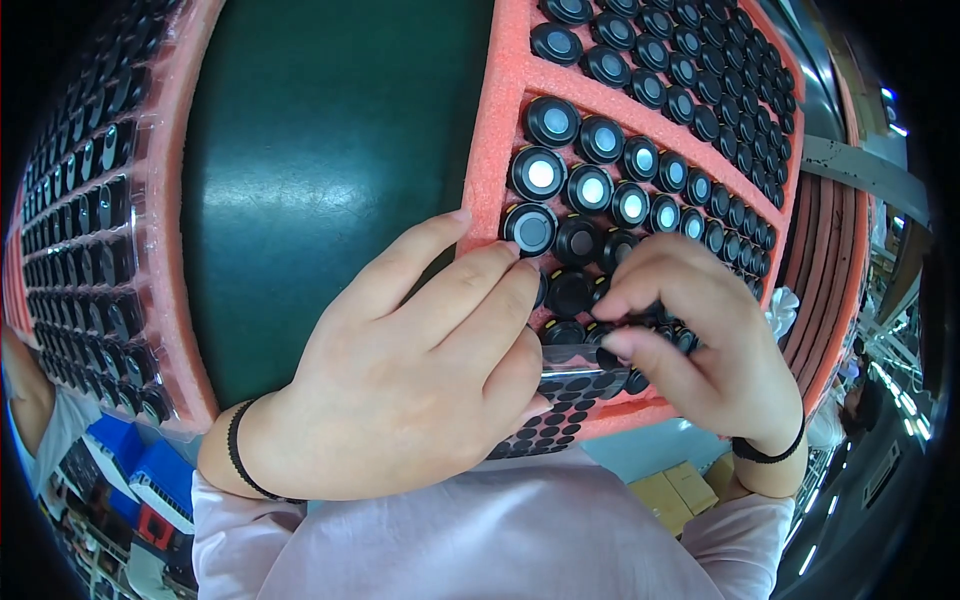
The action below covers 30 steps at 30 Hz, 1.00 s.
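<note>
My left hand (420, 360) lies over the near left edge of a pink foam tray (484, 130), its fingertips at the nearest round parts. Below its thumb a clear sheet with rows of black round stickers (560, 412) sticks out, gripped by that hand. My right hand (710, 340) is curled above the tray's near rows, thumb and forefinger bent towards each other. A small dark disc shows by the thumb tip; whether it is held cannot be made out. Black round parts (590, 187) fill the tray; several have pale shiny centres, while nearer ones look dark on top.
A dark green work surface (330, 150) lies left of the tray. Further left stands another pink foam tray (165, 200) with black parts under clear plastic. Stacked pink foam trays (825, 250) are at the right. Blue bins (160, 475) and cardboard boxes (680, 492) are below.
</note>
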### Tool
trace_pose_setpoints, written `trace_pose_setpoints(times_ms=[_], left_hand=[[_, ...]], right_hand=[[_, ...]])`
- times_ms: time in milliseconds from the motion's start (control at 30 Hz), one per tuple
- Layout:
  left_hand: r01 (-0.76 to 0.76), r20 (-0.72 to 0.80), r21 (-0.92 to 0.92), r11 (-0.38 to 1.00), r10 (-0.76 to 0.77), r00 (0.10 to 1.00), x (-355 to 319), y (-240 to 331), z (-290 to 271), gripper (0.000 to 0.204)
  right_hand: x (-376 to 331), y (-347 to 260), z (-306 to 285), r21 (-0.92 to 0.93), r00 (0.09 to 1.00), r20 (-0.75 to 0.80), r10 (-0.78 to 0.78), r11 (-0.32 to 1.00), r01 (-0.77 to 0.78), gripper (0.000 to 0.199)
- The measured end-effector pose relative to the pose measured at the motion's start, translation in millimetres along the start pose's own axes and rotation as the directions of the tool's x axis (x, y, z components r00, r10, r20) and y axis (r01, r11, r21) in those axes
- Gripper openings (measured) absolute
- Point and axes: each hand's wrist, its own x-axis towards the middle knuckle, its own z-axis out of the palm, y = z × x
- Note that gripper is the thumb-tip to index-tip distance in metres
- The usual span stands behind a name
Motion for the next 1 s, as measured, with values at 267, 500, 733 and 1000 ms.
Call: trace_pose_setpoints(times_ms=[267,500,733,1000], left_hand=[[-0.07,-0.08,0.007,0.997,0.071,0.994,1.1,0.5,3.9,0.035],[-0.068,-0.01,-0.001,0.998,0.068,0.998,3.8,1.9,0.5,0.026],[-0.049,0.022,-0.049,0.998,0.05,0.999,2.5,1.5,-3.0,0.033],[0.052,0.05,-0.177,0.983,-0.043,0.998,4.3,0.5,-6.9,0.037]], right_hand=[[-14.0,-8.9,-0.6,-0.051,0.997,0.05,0.057,0.997,-0.054,0.025],[-18.1,-6.4,9.0,-0.214,0.989,-0.068,-0.129,0.97,0.112,0.031],[-17.4,7.8,11.7,-0.397,0.935,-0.095,-0.341,0.875,0.279,0.021],[-18.9,5.5,3.2,-0.526,0.838,-0.04,-0.545,0.724,0.446,0.024]])
